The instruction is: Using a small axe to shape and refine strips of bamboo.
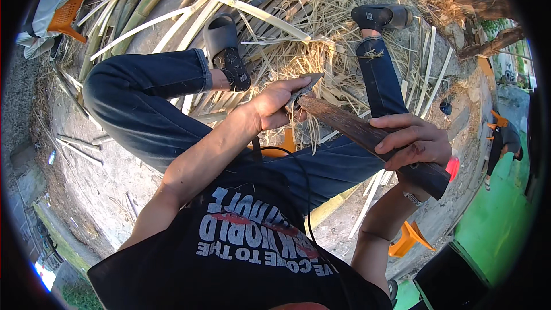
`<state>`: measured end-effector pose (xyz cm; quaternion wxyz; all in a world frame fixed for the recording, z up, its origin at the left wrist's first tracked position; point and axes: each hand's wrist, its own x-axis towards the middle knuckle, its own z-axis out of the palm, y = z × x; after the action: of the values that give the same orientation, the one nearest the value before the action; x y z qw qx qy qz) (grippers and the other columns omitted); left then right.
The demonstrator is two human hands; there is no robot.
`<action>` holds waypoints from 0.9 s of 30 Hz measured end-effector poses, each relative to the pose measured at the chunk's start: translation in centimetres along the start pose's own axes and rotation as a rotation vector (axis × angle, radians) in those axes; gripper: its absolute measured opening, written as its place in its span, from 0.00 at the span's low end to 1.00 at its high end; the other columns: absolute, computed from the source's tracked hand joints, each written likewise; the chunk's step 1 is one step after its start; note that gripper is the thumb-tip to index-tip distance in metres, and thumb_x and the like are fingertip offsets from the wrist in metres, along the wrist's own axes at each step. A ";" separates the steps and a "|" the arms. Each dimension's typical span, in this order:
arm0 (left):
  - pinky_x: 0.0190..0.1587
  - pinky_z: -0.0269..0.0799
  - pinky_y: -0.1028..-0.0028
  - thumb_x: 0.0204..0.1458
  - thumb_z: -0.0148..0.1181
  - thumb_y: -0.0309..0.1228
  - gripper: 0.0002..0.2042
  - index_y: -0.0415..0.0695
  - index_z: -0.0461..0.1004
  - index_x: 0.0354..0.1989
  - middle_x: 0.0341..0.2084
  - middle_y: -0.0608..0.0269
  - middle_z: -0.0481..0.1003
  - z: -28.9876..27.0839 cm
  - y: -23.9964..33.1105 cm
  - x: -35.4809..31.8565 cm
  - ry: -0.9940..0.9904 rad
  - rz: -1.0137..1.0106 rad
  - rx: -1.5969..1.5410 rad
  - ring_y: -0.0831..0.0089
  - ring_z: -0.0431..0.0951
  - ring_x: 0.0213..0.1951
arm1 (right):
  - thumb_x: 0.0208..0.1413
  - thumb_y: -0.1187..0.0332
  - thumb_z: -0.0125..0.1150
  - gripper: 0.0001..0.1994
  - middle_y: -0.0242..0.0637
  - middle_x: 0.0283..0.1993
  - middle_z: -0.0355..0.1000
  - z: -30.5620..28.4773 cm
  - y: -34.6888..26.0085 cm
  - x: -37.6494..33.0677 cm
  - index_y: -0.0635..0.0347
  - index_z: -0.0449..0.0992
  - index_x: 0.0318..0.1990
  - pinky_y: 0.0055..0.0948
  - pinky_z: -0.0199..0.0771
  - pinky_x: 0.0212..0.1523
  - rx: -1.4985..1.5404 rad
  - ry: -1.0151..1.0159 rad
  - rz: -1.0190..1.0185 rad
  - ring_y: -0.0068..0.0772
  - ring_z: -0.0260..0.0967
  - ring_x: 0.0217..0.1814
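My right hand [413, 142] is wrapped round a thick, dark brown wooden handle [344, 117] that widens toward its outer end. At its narrow end a short, pointed grey knife blade [310, 84] sticks out. My left hand [279, 104] is closed about the blade, thumb on top and fingers underneath, partly hiding where metal meets wood. The knife lies slantwise above my lap. Just beyond it, thin pale shavings [313, 60] are heaped between my feet, and some hang below the blade.
Long split bamboo strips [218, 0] lie ahead of my feet, with thicker bamboo poles [138, 17] at the left. An orange plastic chair [72, 14] stands far left, another orange piece [410, 240] near my right elbow. Another person [505, 140] is at the far right by a green surface.
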<state>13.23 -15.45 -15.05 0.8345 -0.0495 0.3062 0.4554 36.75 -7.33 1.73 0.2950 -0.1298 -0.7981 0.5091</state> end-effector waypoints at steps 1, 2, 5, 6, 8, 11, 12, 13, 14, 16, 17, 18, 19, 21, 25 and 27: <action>0.24 0.74 0.78 0.68 0.51 0.39 0.14 0.47 0.70 0.56 0.34 0.67 0.78 0.2 0.0 -0.1 0.015 -0.013 0.026 0.77 0.80 0.32 | 0.50 0.58 0.63 0.18 0.47 0.28 0.79 -0.1 0.2 -0.1 0.60 0.74 0.16 0.45 0.83 0.40 -0.007 -0.025 0.015 0.60 0.80 0.43; 0.24 0.74 0.78 0.68 0.51 0.39 0.14 0.47 0.70 0.56 0.34 0.67 0.78 0.4 -0.1 -0.2 0.014 -0.016 0.027 0.77 0.80 0.32 | 0.50 0.58 0.63 0.18 0.47 0.28 0.79 0.1 0.1 0.1 0.60 0.74 0.16 0.45 0.83 0.40 -0.009 -0.023 0.017 0.60 0.80 0.43; 0.24 0.74 0.77 0.67 0.51 0.39 0.13 0.47 0.71 0.54 0.33 0.66 0.77 0.8 -0.3 -0.2 0.053 -0.010 0.056 0.77 0.80 0.32 | 0.41 0.67 0.67 0.08 0.42 0.26 0.80 0.8 -0.4 0.7 0.60 0.78 0.18 0.39 0.83 0.41 -0.068 0.034 -0.008 0.52 0.82 0.39; 0.24 0.74 0.77 0.67 0.52 0.39 0.13 0.46 0.71 0.53 0.33 0.66 0.77 0.8 -0.4 -0.2 0.095 0.007 0.065 0.77 0.80 0.32 | 0.38 0.69 0.67 0.06 0.42 0.27 0.80 0.7 -0.4 0.8 0.60 0.78 0.19 0.37 0.83 0.41 -0.048 0.024 0.023 0.51 0.82 0.39; 0.24 0.74 0.77 0.67 0.52 0.39 0.12 0.46 0.71 0.52 0.33 0.66 0.77 0.8 -0.8 -0.2 0.136 0.024 0.074 0.76 0.80 0.32 | 0.36 0.71 0.67 0.04 0.42 0.28 0.81 0.7 -0.3 0.8 0.60 0.79 0.19 0.35 0.83 0.41 -0.030 0.014 0.054 0.50 0.82 0.40; 0.24 0.75 0.77 0.66 0.53 0.39 0.12 0.46 0.70 0.50 0.33 0.66 0.77 0.9 -1.1 -0.1 0.143 0.092 0.094 0.76 0.80 0.32 | 0.34 0.73 0.65 0.03 0.42 0.30 0.81 0.8 0.5 0.7 0.60 0.81 0.22 0.37 0.83 0.44 -0.061 -0.001 0.065 0.48 0.82 0.41; 0.24 0.74 0.77 0.66 0.53 0.39 0.12 0.46 0.70 0.50 0.33 0.65 0.77 1.1 -1.0 -0.2 0.142 0.095 0.080 0.76 0.80 0.33 | 0.34 0.73 0.65 0.03 0.42 0.29 0.81 0.8 0.8 0.9 0.60 0.80 0.21 0.41 0.83 0.46 -0.031 -0.011 0.072 0.48 0.82 0.41; 0.24 0.74 0.76 0.66 0.53 0.39 0.12 0.46 0.70 0.50 0.33 0.65 0.77 1.3 -0.9 -0.2 0.142 0.098 0.065 0.76 0.80 0.33 | 0.34 0.74 0.66 0.03 0.41 0.29 0.80 0.8 1.0 1.0 0.59 0.79 0.21 0.45 0.83 0.49 -0.001 -0.022 0.080 0.47 0.82 0.41; 0.24 0.74 0.76 0.66 0.53 0.39 0.12 0.46 0.70 0.50 0.33 0.65 0.77 1.2 -0.8 -0.2 0.141 0.099 0.066 0.76 0.80 0.33 | 0.34 0.74 0.66 0.03 0.41 0.29 0.80 0.8 1.7 0.5 0.59 0.79 0.21 0.45 0.83 0.49 -0.002 -0.021 0.078 0.47 0.82 0.41; 0.26 0.74 0.76 0.66 0.53 0.38 0.11 0.46 0.70 0.49 0.34 0.65 0.77 1.4 -1.0 -0.3 0.112 0.143 0.131 0.76 0.80 0.33 | 0.35 0.76 0.65 0.03 0.39 0.24 0.79 0.3 3.0 -0.9 0.60 0.77 0.21 0.54 0.80 0.54 0.299 0.146 0.155 0.47 0.82 0.39; 0.26 0.74 0.76 0.66 0.53 0.38 0.11 0.46 0.70 0.49 0.34 0.65 0.77 1.5 -1.1 -0.3 0.114 0.143 0.131 0.76 0.80 0.33 | 0.35 0.76 0.65 0.03 0.39 0.24 0.79 0.5 3.1 -0.8 0.60 0.77 0.21 0.54 0.80 0.54 0.301 0.146 0.156 0.47 0.82 0.39; 0.28 0.74 0.75 0.65 0.54 0.38 0.11 0.46 0.70 0.49 0.34 0.66 0.76 1.8 -1.5 -0.3 0.141 0.148 0.118 0.77 0.79 0.33 | 0.38 0.76 0.64 0.03 0.38 0.22 0.77 0.7 3.2 -0.6 0.60 0.76 0.21 0.55 0.79 0.54 0.329 0.116 0.118 0.46 0.82 0.38; 0.29 0.73 0.74 0.65 0.55 0.38 0.11 0.46 0.70 0.49 0.34 0.66 0.75 1.9 -1.7 -0.4 0.168 0.151 0.105 0.77 0.78 0.34 | 0.40 0.77 0.63 0.04 0.37 0.19 0.76 1.1 3.2 -0.5 0.60 0.74 0.21 0.57 0.78 0.55 0.356 0.088 0.080 0.45 0.82 0.37; 0.31 0.73 0.74 0.64 0.56 0.39 0.12 0.46 0.70 0.49 0.34 0.66 0.74 2.1 -1.8 -0.7 0.189 0.169 0.102 0.78 0.77 0.34 | 0.49 0.67 0.62 0.12 0.37 0.15 0.73 2.6 2.4 -0.3 0.59 0.71 0.18 0.61 0.78 0.53 0.262 0.113 0.098 0.44 0.81 0.33; 0.35 0.74 0.74 0.60 0.62 0.39 0.15 0.44 0.70 0.49 0.35 0.68 0.73 0.9 -2.0 -0.8 0.141 0.212 0.255 0.78 0.76 0.35 | 0.57 0.62 0.62 0.20 0.44 0.20 0.76 3.7 2.8 -2.1 0.59 0.69 0.15 0.58 0.79 0.53 0.157 0.148 0.145 0.50 0.81 0.37; 0.39 0.74 0.76 0.56 0.67 0.36 0.17 0.43 0.70 0.48 0.34 0.70 0.72 0.1 -1.6 0.3 0.130 0.228 0.319 0.80 0.75 0.35 | 0.55 0.68 0.66 0.11 0.56 0.43 0.79 3.6 4.7 -3.2 0.60 0.73 0.25 0.51 0.76 0.59 0.206 0.103 0.137 0.54 0.78 0.53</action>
<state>14.70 -16.09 -15.43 0.7534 0.0892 0.4312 0.4884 36.65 -9.51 -4.65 0.3117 -0.1789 -0.7145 0.6003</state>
